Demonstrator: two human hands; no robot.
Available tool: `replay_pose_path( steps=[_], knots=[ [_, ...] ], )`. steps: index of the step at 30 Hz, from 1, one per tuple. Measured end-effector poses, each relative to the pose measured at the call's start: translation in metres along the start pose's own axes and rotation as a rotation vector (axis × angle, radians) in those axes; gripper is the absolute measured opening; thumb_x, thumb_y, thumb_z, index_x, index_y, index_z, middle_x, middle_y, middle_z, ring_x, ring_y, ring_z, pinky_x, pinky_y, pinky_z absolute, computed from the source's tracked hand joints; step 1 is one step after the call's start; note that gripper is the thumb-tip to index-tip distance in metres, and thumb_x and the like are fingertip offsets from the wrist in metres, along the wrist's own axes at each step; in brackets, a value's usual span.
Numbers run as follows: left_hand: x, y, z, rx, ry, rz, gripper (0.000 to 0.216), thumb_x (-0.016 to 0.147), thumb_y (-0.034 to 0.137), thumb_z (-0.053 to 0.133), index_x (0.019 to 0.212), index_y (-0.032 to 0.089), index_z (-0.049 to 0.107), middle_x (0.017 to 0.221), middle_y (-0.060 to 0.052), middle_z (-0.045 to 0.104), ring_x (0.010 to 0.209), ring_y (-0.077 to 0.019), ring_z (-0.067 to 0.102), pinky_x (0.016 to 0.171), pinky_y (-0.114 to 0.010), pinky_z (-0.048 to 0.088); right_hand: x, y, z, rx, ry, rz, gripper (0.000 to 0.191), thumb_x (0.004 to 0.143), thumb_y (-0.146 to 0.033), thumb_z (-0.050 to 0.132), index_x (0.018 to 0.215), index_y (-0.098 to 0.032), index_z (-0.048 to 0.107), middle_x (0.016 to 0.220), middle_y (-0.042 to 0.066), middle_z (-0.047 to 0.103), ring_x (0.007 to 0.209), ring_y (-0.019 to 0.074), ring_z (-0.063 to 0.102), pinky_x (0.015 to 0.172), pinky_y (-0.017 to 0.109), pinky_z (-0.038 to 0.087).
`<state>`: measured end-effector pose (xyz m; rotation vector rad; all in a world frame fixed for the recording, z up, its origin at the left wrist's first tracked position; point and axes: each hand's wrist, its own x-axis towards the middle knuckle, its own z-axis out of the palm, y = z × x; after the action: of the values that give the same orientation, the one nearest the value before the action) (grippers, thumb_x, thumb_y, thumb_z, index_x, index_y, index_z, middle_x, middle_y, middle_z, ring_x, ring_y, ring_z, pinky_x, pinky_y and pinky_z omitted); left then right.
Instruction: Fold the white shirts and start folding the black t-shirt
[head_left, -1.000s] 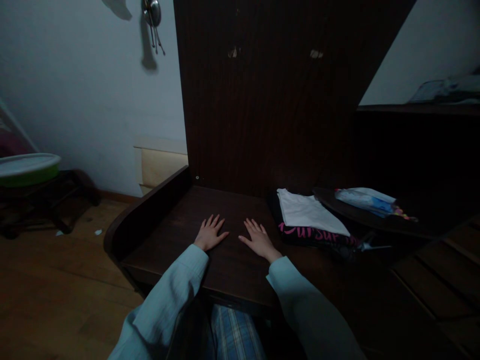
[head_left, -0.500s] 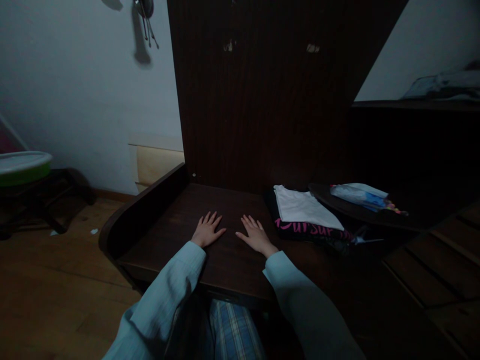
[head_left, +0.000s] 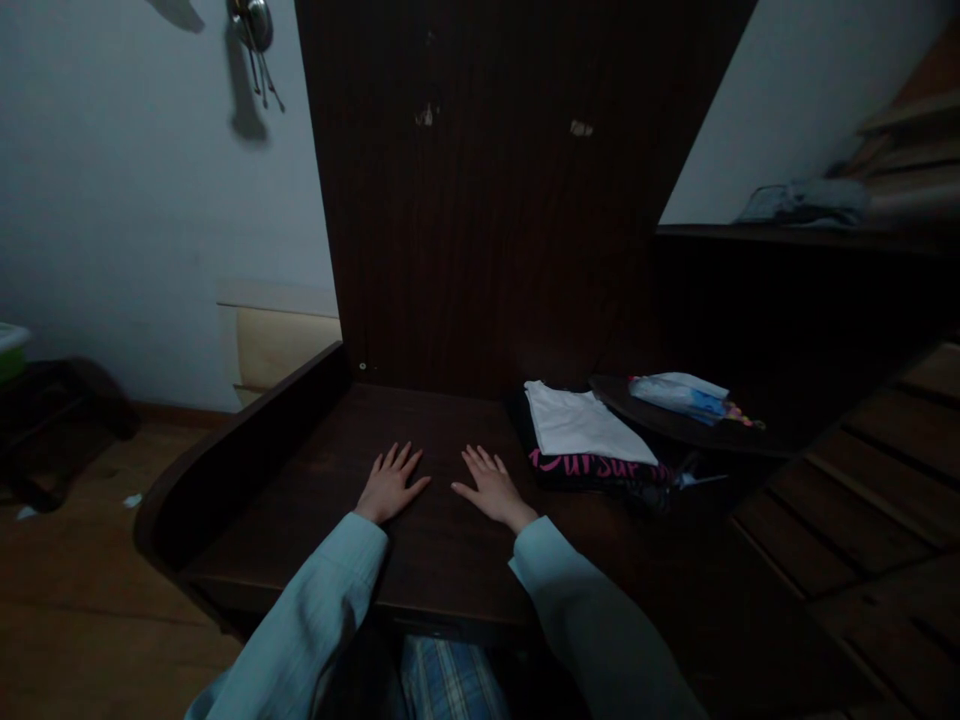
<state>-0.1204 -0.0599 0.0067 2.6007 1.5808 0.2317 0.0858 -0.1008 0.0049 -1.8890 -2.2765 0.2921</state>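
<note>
Both palms rest face down on a dark wooden desk (head_left: 442, 560). My left hand (head_left: 390, 484) lies with its fingers spread, holding nothing. A short gap to its right, my right hand (head_left: 495, 487) is flat too, fingers apart and without anything in it. Just beyond the right hand sits a folded white cloth (head_left: 585, 424) on top of a folded black garment (head_left: 592, 467) with pink lettering. Light green sleeves cover both forearms.
A raised side panel (head_left: 240, 450) bounds the desk at left. On a dark rounded shelf (head_left: 637, 408) at right lies a white and blue plastic packet (head_left: 679, 395). A low dark stool (head_left: 67, 420) with a green tub (head_left: 11, 352) stands by the wall. Wooden slats (head_left: 885, 500) show at far right.
The camera view has turned somewhat to the right and up, so the scene sits further left and lower. Both hands keep their flat, spread pose on the desk.
</note>
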Motion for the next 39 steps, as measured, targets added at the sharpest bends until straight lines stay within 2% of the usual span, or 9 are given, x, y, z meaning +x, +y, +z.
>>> replay_pose_path(
  steps=[13,24,27,29,31,33,35,37,39],
  knots=[
    [0.003,-0.004,0.007,-0.060,0.044,0.015,0.059,0.083,0.053,0.035,0.132,0.021,0.038,0.142,-0.009,0.030,0.132,-0.0286,0.020,0.104,-0.047,0.020,-0.002,-0.002,-0.004,0.011,0.000,-0.002,0.073,0.082,-0.061,0.026,0.138,-0.015,0.024,0.146,0.006,0.017,0.135,0.0202,0.008,0.108,0.040,0.008],
    [-0.002,0.000,-0.001,-0.092,0.043,0.006,0.056,0.083,0.051,0.037,0.130,0.021,0.041,0.141,-0.009,0.032,0.131,-0.0278,0.021,0.104,-0.046,0.020,-0.002,-0.002,-0.003,0.050,-0.012,0.004,0.069,0.082,-0.057,0.032,0.137,-0.016,0.026,0.145,0.008,0.020,0.134,0.0214,0.011,0.108,0.043,0.009],
    [-0.003,-0.001,-0.001,-0.115,0.061,0.002,0.052,0.084,0.047,0.039,0.128,0.020,0.044,0.139,-0.009,0.035,0.131,-0.0270,0.023,0.104,-0.045,0.021,-0.008,-0.002,-0.020,0.185,0.034,-0.113,0.061,0.082,-0.050,0.039,0.134,-0.017,0.034,0.141,0.009,0.031,0.130,0.0196,0.025,0.106,0.039,0.021],
    [-0.003,-0.002,-0.001,-0.133,0.061,-0.004,0.048,0.084,0.043,0.041,0.126,0.020,0.046,0.138,-0.009,0.037,0.130,-0.0264,0.025,0.104,-0.045,0.022,-0.012,0.003,-0.047,0.263,0.126,-0.211,0.051,0.083,-0.045,0.040,0.127,-0.019,0.043,0.134,0.007,0.043,0.123,0.0170,0.038,0.103,0.034,0.029],
    [-0.003,-0.004,-0.002,-0.146,0.054,-0.010,0.045,0.084,0.039,0.041,0.125,0.019,0.047,0.137,-0.008,0.038,0.130,-0.0257,0.026,0.104,-0.045,0.023,-0.013,0.017,-0.083,0.265,0.280,-0.215,0.043,0.083,-0.042,0.040,0.120,-0.021,0.051,0.124,0.006,0.053,0.115,0.0175,0.047,0.100,0.034,0.033],
    [-0.002,-0.004,-0.002,-0.153,0.057,-0.011,0.043,0.084,0.036,0.040,0.123,0.020,0.048,0.137,-0.008,0.039,0.130,-0.0251,0.026,0.104,-0.044,0.024,-0.008,0.039,-0.119,0.245,0.413,-0.149,0.039,0.081,-0.041,0.044,0.114,-0.022,0.055,0.116,0.006,0.058,0.106,0.0193,0.053,0.095,0.035,0.037],
    [-0.002,-0.005,-0.001,-0.160,0.064,-0.007,0.042,0.084,0.035,0.041,0.123,0.020,0.049,0.136,-0.008,0.040,0.130,-0.0252,0.027,0.104,-0.044,0.023,0.002,0.067,-0.145,0.217,0.500,-0.018,0.036,0.080,-0.038,0.045,0.108,-0.019,0.058,0.108,0.008,0.062,0.098,0.0203,0.057,0.087,0.035,0.042],
    [-0.002,-0.005,-0.001,-0.175,0.070,-0.003,0.042,0.084,0.035,0.041,0.123,0.019,0.049,0.136,-0.008,0.040,0.130,-0.0256,0.027,0.104,-0.045,0.023,0.014,0.095,-0.152,0.132,0.527,0.215,0.036,0.079,-0.035,0.046,0.104,-0.013,0.059,0.102,0.012,0.063,0.093,0.0223,0.059,0.081,0.034,0.043],
    [-0.003,-0.005,0.000,-0.190,0.075,-0.001,0.041,0.084,0.034,0.042,0.122,0.020,0.049,0.136,-0.008,0.040,0.130,-0.0256,0.027,0.104,-0.046,0.023,0.023,0.117,-0.141,0.025,0.479,0.425,0.041,0.078,-0.040,0.047,0.103,-0.009,0.059,0.099,0.017,0.063,0.092,0.0253,0.059,0.075,0.034,0.044]
  ],
)
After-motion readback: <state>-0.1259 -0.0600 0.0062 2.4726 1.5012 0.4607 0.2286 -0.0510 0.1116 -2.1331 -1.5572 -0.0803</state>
